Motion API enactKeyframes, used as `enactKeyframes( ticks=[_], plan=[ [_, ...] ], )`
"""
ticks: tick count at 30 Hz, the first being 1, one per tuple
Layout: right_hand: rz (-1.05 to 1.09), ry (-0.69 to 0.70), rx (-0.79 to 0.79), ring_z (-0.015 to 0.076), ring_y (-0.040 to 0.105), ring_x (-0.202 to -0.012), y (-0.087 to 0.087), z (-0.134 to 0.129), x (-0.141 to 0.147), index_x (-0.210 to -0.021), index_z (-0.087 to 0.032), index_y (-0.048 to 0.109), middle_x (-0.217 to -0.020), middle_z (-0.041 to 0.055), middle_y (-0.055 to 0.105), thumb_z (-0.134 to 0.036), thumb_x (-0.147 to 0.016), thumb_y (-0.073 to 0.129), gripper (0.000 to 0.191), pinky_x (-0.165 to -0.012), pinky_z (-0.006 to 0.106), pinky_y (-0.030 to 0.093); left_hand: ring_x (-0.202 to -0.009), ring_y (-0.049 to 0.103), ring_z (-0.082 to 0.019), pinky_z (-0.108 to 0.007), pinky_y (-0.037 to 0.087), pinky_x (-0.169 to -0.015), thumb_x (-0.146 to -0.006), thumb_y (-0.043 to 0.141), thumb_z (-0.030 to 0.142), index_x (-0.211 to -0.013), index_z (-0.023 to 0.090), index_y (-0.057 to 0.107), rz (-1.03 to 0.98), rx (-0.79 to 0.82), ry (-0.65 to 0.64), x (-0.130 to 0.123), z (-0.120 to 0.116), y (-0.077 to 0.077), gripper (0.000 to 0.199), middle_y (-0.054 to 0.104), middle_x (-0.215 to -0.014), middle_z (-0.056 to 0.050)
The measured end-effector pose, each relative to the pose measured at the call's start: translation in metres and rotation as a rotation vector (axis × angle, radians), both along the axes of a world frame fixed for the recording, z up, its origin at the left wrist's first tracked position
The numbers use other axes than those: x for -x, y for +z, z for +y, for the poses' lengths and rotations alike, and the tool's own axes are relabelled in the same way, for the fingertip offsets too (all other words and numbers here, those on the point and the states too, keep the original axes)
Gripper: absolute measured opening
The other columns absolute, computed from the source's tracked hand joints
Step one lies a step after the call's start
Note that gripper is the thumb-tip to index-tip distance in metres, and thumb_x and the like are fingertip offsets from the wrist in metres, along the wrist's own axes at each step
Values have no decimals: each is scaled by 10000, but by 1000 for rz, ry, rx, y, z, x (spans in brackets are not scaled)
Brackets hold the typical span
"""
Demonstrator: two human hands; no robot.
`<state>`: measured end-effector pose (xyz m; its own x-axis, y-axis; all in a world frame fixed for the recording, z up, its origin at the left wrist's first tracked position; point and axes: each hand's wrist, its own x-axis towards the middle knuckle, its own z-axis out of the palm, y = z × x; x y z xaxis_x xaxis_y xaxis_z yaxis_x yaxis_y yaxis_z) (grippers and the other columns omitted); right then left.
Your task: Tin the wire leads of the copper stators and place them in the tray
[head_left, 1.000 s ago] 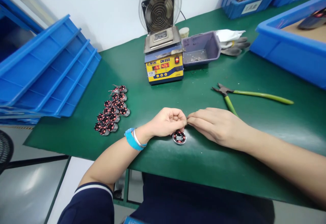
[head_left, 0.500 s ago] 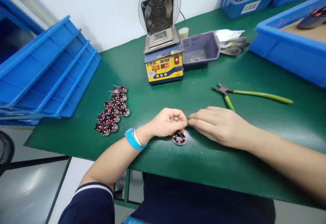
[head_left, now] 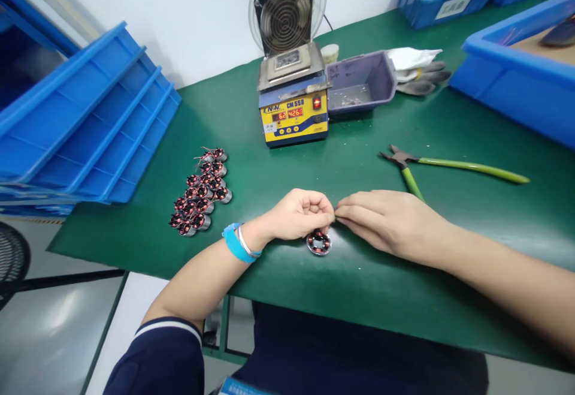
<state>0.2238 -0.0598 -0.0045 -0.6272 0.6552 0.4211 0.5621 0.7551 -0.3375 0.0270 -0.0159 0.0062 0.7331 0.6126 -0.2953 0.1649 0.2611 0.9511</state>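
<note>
A ring-shaped motor stator with copper windings [head_left: 318, 243] lies on the green table, directly below the fingertips of my left hand [head_left: 300, 214]. That hand is closed in a pinch, thumb against forefinger, at the stator's far edge. My right hand [head_left: 392, 221] meets it from the right, its fingers pressed together and the tips almost touching my left fingertips. Whatever is pinched between the two hands is too small or hidden to make out. Behind my right hand rest diagonal cutters with green handles [head_left: 471, 168], jaws apart. Several similar stators [head_left: 202, 191] stand grouped to the left.
A yellow and blue solder pot [head_left: 294, 120] with red digits stands at the back, a round fan behind it. Beside it are a purple bin [head_left: 359, 86] and grey gloves [head_left: 422, 80]. Blue crates [head_left: 90, 113] lean at left; a large blue tray [head_left: 512, 92] sits at right.
The whole view has shifted slightly, so the things on the table appear a little further right. Both hands keep nearly the same pose over the stator. The solder pot's digits read differently.
</note>
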Motion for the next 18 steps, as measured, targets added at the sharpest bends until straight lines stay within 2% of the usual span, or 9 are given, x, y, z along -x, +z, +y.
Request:
enactKeyframes(
  ticks=[1,3,5,9,11,13,15,18],
  plan=[
    [-49,21,-92,176,619,-741,-1,1,0,-891,-183,618,-890,84,690,-215,-955,371,258,-658,312,463,-367,411,-18,-143,295,-381,-723,643,203,-682,118,544,5,7,4,0,0,0,136,585,-527,15],
    [-100,55,-153,174,602,-719,-2,1,0,-872,-182,606,-867,79,686,-193,-958,340,279,-637,313,445,-362,404,-15,-142,287,-376,-722,650,212,-684,118,546,17,19,7,-1,0,1,146,583,-523,17],
    [-69,24,-45,159,575,-656,-1,3,1,-796,-185,571,-781,63,662,-213,-956,343,280,-603,298,431,-366,413,-17,-142,295,-382,-719,656,213,-679,118,546,31,24,4,-1,0,2,151,581,-520,17],
    [178,-236,299,132,540,-557,4,7,-5,-719,-200,511,-647,29,607,-272,-928,401,247,-543,263,429,-395,457,-35,-145,335,-407,-715,645,182,-663,118,543,36,17,47,-3,-1,-1,132,576,-505,11],
    [247,-257,380,144,579,-598,6,7,-6,-751,-198,542,-684,37,632,-311,-910,436,222,-573,273,456,-392,456,-35,-145,333,-401,-725,646,205,-672,118,538,21,-10,149,-5,-4,-4,148,589,-525,2],
    [220,-197,395,177,628,-707,6,3,-1,-830,-188,580,-793,59,668,-376,-852,533,194,-653,309,486,-381,446,-29,-146,326,-389,-731,665,266,-677,122,527,-14,-54,280,-8,-7,-8,206,606,-556,-4],
    [156,-171,339,217,643,-797,3,-2,10,-891,-179,591,-871,79,676,-404,-784,612,250,-713,355,488,-380,450,-30,-148,338,-391,-716,697,336,-672,129,517,-64,-101,390,-12,-10,-11,278,604,-553,3],
    [112,-188,271,210,639,-765,-3,-7,23,-876,-176,586,-841,75,668,-366,-790,607,210,-690,356,477,-403,482,-42,-155,372,-412,-715,700,410,-678,137,521,-164,-191,564,-14,-9,-8,329,596,-539,11]
  ],
)
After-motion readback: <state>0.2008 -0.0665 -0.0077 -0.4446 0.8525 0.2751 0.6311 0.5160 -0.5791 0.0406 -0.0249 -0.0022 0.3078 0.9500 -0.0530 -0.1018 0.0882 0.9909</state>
